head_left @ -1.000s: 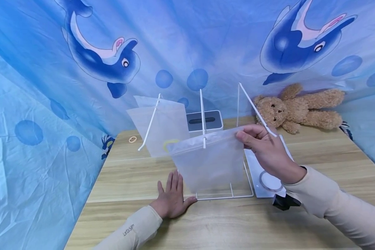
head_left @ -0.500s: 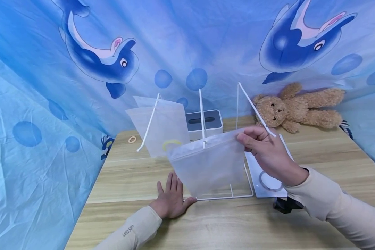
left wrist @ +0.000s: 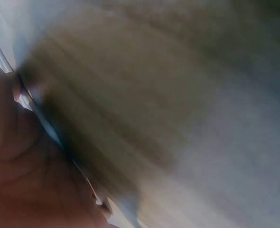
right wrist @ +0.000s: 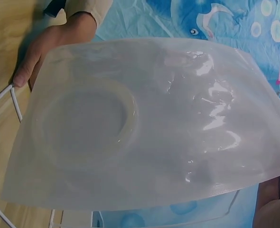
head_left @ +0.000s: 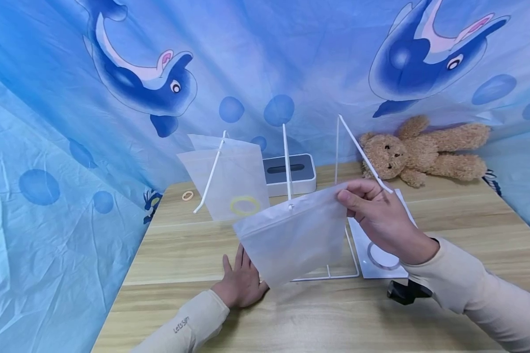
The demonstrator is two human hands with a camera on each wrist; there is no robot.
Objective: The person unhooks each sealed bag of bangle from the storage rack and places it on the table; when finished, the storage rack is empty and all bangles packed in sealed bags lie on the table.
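Observation:
A frosted zip bag (head_left: 296, 240) hangs tilted at the tip of the middle prong of a white wire rack (head_left: 287, 162). My right hand (head_left: 380, 215) pinches the bag's upper right corner between thumb and fingers. In the right wrist view, a pale ring (right wrist: 130, 111) shows through the plastic. My left hand (head_left: 240, 284) rests on the table by the rack's front left base corner, fingers straight, partly behind the bag. The left wrist view is mostly blur, with the palm (left wrist: 31, 175) at its left edge.
More frosted bags (head_left: 229, 171) hang on the left prong, one with a yellow ring (head_left: 245, 206). Behind the rack stands a tissue box (head_left: 291, 187). A teddy bear (head_left: 419, 152) lies back right; a flat bag with a white ring (head_left: 383, 256) is under my right arm. A small ring (head_left: 187, 195) lies at left.
The bag in my right hand has come forward along the middle prong to its tip. It now covers more of my left hand and the rack base. The left hand stays put.

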